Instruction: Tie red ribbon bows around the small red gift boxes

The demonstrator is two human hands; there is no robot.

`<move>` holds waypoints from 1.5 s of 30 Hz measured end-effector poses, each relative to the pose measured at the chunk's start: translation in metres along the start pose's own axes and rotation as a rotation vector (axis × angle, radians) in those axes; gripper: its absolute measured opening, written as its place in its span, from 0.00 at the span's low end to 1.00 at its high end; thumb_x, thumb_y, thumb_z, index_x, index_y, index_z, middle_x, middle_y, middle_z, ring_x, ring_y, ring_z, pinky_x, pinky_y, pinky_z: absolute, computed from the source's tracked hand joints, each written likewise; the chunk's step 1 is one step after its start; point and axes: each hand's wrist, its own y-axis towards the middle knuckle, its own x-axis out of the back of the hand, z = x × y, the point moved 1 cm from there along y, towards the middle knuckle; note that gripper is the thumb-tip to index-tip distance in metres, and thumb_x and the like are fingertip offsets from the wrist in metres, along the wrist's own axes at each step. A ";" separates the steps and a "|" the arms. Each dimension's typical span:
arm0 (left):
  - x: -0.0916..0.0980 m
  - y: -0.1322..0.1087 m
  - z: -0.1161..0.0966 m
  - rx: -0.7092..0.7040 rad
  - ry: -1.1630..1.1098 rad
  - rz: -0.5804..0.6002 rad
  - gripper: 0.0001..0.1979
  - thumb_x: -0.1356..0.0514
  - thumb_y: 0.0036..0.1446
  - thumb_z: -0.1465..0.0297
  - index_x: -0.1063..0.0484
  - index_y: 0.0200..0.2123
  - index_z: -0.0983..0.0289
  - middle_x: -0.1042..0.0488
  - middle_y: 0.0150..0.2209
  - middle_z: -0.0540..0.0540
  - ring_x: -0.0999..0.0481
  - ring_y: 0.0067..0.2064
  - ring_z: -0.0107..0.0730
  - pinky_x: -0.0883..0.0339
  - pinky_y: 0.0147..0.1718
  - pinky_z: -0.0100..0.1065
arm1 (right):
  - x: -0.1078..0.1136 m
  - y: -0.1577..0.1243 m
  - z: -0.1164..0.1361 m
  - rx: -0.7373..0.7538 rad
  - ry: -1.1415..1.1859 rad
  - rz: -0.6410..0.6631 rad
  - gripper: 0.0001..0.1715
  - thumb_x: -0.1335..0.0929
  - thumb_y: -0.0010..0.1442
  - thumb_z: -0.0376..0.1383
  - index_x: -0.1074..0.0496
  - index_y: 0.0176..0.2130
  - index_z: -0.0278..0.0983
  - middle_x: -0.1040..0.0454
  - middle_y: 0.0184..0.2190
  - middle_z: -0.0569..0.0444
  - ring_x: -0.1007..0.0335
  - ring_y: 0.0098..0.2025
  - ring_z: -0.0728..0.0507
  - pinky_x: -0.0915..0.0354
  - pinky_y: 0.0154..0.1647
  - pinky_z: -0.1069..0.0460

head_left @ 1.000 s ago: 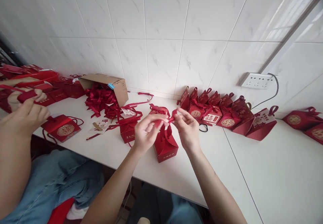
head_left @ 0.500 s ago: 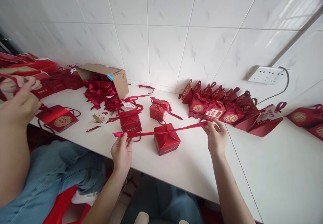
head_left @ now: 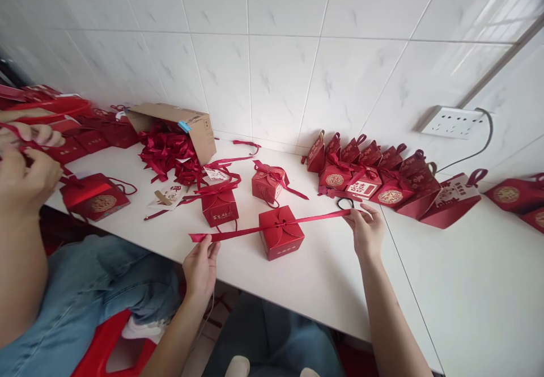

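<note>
A small red box (head_left: 281, 241) stands near the table's front edge, between my hands. A red ribbon (head_left: 238, 232) runs across its top, knotted or crossed at the middle, and is stretched out to both sides. My left hand (head_left: 202, 263) pinches the ribbon near its left end, at the table's edge. On the other side, my right hand (head_left: 365, 227) pinches its right end between thumb and fingers. Behind the box sits another red box with a bow (head_left: 267, 185). A red bag-like box (head_left: 219, 207) with ribbon on top stands behind my left hand.
A cardboard box (head_left: 203, 139) spills red ribbons at the back left. Rows of red boxes (head_left: 391, 197) line the back right, below a power strip (head_left: 453, 122). At the far left, another person's hands (head_left: 25, 167) work near a red box.
My left hand has moved slightly left and down, drawing the ribbon straighter and tighter over the box. The other person's hands have shifted left.
</note>
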 end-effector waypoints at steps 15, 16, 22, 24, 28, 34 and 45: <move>-0.005 0.001 -0.022 -0.412 0.616 0.314 0.18 0.34 0.32 0.78 0.27 0.32 0.61 0.29 0.37 0.55 0.29 0.44 0.42 0.34 0.48 0.41 | -0.002 -0.004 0.004 0.133 -0.497 0.199 0.18 0.30 0.43 0.44 0.31 0.34 0.37 0.33 0.38 0.49 0.34 0.37 0.42 0.35 0.42 0.43; -0.013 -0.003 -0.023 -0.505 0.706 0.410 0.16 0.34 0.35 0.75 0.27 0.33 0.60 0.29 0.39 0.55 0.30 0.47 0.43 0.38 0.51 0.42 | -0.011 -0.010 0.007 0.153 -0.500 0.291 0.17 0.30 0.45 0.46 0.30 0.33 0.37 0.33 0.40 0.48 0.34 0.39 0.42 0.36 0.43 0.44; -0.057 -0.022 0.000 -0.167 0.993 0.876 0.12 0.42 0.52 0.58 0.30 0.27 0.61 0.27 0.29 0.53 0.28 0.35 0.38 0.37 0.38 0.35 | -0.063 -0.043 0.011 0.061 -0.473 0.859 0.22 0.33 0.52 0.52 0.30 0.28 0.35 0.29 0.26 0.56 0.35 0.28 0.48 0.37 0.31 0.52; -0.063 -0.023 0.004 -0.105 0.991 0.939 0.17 0.42 0.51 0.55 0.34 0.21 0.62 0.32 0.20 0.49 0.32 0.27 0.33 0.40 0.30 0.32 | -0.067 -0.047 0.009 0.012 -0.459 0.918 0.23 0.34 0.53 0.53 0.33 0.26 0.35 0.32 0.22 0.59 0.39 0.24 0.51 0.40 0.26 0.54; -0.064 -0.021 0.003 0.020 0.909 1.061 0.19 0.42 0.51 0.55 0.37 0.19 0.63 0.37 0.19 0.47 0.36 0.24 0.27 0.43 0.27 0.30 | -0.057 -0.053 0.008 -0.095 -0.406 0.979 0.24 0.34 0.53 0.52 0.37 0.23 0.35 0.33 0.19 0.60 0.42 0.22 0.52 0.44 0.24 0.55; -0.064 -0.016 0.009 0.126 0.767 1.080 0.21 0.41 0.50 0.54 0.43 0.19 0.62 0.44 0.19 0.45 0.42 0.22 0.23 0.45 0.25 0.28 | -0.029 -0.069 0.005 -0.413 -0.199 1.036 0.22 0.30 0.51 0.50 0.38 0.24 0.36 0.32 0.17 0.59 0.38 0.20 0.51 0.45 0.23 0.56; -0.058 -0.013 0.038 0.304 0.632 1.166 0.25 0.36 0.45 0.54 0.47 0.18 0.63 0.47 0.17 0.43 0.46 0.20 0.20 0.51 0.21 0.26 | -0.005 -0.068 -0.005 -0.553 -0.024 0.907 0.22 0.26 0.47 0.47 0.35 0.22 0.35 0.29 0.20 0.56 0.36 0.22 0.51 0.45 0.24 0.55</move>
